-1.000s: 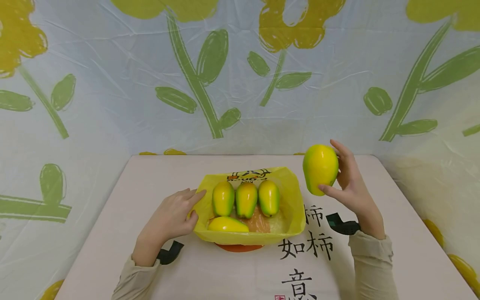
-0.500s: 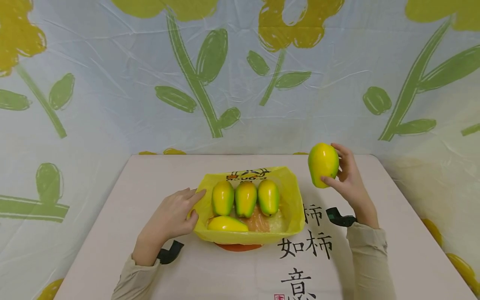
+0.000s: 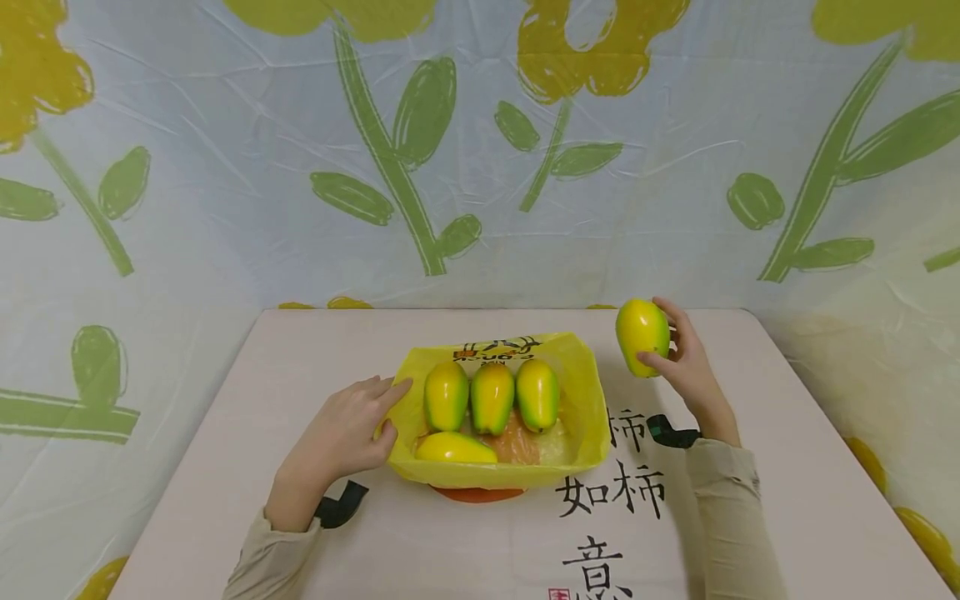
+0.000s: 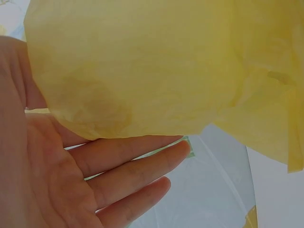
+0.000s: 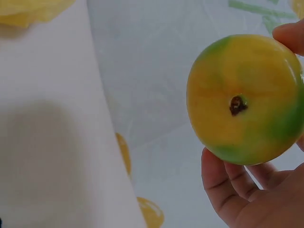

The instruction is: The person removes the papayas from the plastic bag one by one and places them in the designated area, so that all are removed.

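My right hand (image 3: 686, 362) holds a glossy yellow-green papaya (image 3: 642, 337) above the table's far right part, thumb on its near side and fingers behind. In the right wrist view, the papaya's dark stem spot (image 5: 237, 105) faces the camera. Several similar papayas lie in an opened yellow plastic bag (image 3: 581, 454): three upright in a row, one papaya (image 3: 456, 449) on its side in front. My left hand (image 3: 347, 429) touches the bag's left rim with index finger and thumb. In the left wrist view, three straight fingers (image 4: 137, 173) show outside the bag; its film covers the rest.
The bag stands on a white tabletop (image 3: 300, 350) with black brushed characters (image 3: 611, 487). A red-orange edge (image 3: 480, 495) shows beneath the bag's front. Flower-printed cloth (image 3: 480, 167) walls the table's back and sides. Each wrist wears a dark strap mount (image 3: 341, 506).
My right hand moves the papaya slightly right, then a little farther back and away from me. My left hand, the bag and the papayas in it stay put.
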### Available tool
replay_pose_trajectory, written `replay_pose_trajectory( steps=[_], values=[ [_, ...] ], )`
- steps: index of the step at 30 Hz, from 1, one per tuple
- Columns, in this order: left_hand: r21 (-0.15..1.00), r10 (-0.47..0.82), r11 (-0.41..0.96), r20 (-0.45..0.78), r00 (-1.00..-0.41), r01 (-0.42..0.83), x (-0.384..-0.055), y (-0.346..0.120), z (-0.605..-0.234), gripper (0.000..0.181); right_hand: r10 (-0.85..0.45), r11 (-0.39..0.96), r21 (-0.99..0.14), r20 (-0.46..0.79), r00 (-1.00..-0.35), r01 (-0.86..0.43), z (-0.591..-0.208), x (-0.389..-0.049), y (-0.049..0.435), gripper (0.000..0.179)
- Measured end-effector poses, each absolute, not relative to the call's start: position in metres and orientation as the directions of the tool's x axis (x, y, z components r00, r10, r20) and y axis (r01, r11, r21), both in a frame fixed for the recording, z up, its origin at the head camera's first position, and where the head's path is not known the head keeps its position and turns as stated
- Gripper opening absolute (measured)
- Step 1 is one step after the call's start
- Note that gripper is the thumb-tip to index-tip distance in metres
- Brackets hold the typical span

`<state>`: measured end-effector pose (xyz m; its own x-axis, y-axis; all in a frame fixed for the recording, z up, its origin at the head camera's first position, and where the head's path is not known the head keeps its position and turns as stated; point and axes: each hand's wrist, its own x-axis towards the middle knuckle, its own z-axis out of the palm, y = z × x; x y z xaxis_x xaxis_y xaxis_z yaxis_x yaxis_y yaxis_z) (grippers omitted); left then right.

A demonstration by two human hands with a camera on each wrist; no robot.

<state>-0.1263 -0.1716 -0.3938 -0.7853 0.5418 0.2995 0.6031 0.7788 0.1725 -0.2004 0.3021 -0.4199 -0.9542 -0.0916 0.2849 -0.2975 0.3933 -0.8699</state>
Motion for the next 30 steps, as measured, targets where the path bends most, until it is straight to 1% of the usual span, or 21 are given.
replay_pose_trajectory(
  steps=[8, 18, 24, 30],
  values=[
    [0.171, 0.548, 0.772, 0.308, -0.778, 0.612, -0.127, -0.173, -0.396, 0.052, -0.045, 0.440, -0.884, 0.152, -0.987, -0.157, -0.445, -0.211, 0.307, 0.080],
    [0.167, 0.546, 0.776, 0.306, -0.780, 0.608, -0.126, -0.173, -0.394, 0.052, -0.054, 0.483, -0.876, -0.015, -0.998, -0.013, -0.467, -0.215, 0.315, 0.083],
    [0.168, 0.542, 0.779, 0.304, -0.783, 0.604, -0.126, -0.173, -0.394, 0.052, -0.074, 0.477, -0.878, -0.067, -0.995, 0.024, -0.472, -0.214, 0.314, 0.086],
    [0.167, 0.542, 0.780, 0.303, -0.784, 0.603, -0.126, -0.173, -0.394, 0.051, -0.095, 0.481, -0.877, -0.075, -0.993, 0.020, -0.477, -0.215, 0.317, 0.087]
  ],
)
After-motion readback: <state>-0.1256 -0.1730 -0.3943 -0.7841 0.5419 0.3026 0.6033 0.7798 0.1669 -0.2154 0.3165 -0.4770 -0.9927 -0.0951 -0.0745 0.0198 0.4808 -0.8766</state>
